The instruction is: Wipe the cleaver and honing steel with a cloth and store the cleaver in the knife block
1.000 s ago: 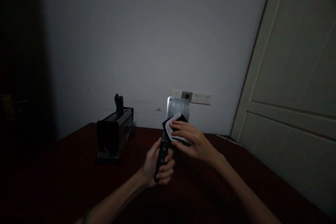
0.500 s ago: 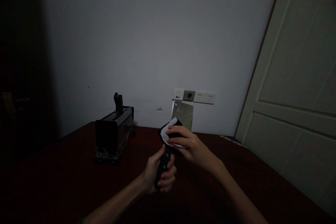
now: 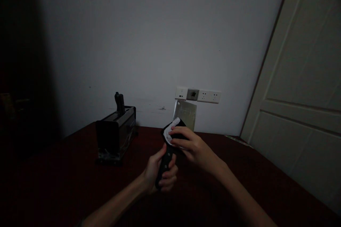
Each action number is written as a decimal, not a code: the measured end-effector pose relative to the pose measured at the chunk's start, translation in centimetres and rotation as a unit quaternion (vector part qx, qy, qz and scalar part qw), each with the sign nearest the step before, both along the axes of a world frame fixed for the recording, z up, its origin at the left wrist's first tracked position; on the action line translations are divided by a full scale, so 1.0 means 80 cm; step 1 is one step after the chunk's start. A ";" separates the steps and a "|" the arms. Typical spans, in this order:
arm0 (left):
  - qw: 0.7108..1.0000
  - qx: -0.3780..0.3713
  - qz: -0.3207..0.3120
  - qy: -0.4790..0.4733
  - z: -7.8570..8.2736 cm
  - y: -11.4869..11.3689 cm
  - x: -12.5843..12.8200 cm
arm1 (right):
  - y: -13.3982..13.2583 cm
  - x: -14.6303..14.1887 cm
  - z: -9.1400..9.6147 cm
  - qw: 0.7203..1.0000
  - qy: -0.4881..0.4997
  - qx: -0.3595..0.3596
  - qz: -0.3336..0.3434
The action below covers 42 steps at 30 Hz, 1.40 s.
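A cleaver points up and away from me, its broad metal blade in front of the wall. Around its black riveted handle my left hand is closed, thumb near the top. My right hand pinches a cloth, white on one side and black on the other, against the lower part of the blade. That cloth hides the blade's base. To the left stands a knife block with metal sides and black ends; black knife handles stick out of its top.
Everything rests on or above a dark red table that meets the wall. Wall sockets sit just behind the blade. At the right is a pale panelled door, and a thin flat strip lies by the table's far right edge.
The view has shifted slightly. Both hands keep their hold on the handle and the cloth, with the cloth at nearly the same spot on the blade.
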<state>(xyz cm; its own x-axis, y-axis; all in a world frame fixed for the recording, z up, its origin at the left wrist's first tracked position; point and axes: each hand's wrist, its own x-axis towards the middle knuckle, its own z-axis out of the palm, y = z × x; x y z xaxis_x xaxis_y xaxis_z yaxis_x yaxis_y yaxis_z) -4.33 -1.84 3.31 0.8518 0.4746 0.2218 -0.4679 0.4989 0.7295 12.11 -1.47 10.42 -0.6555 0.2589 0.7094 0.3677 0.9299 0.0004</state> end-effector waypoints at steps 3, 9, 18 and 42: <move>1.000 -0.004 -0.006 0.011 -0.001 0.001 0.000 | -0.001 0.000 -0.001 1.000 -0.011 0.011 -0.013; 1.000 0.007 -0.013 0.024 0.004 -0.002 -0.001 | -0.009 0.013 0.018 0.998 -0.068 -0.003 0.005; 1.000 0.019 0.006 0.024 0.005 -0.002 0.000 | -0.005 -0.007 0.013 0.999 -0.025 0.019 0.000; 0.957 0.123 0.246 0.094 0.020 -0.006 0.003 | 0.004 0.025 0.007 0.654 0.649 -0.388 0.023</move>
<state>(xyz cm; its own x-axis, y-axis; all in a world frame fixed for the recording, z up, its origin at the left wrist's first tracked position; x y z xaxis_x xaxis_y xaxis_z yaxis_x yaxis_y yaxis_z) -4.09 -2.29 4.93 0.5744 0.7817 0.2430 -0.4505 0.0540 0.8911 14.10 -1.15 10.94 0.3492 0.8725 0.3418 -0.4384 0.4745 -0.7633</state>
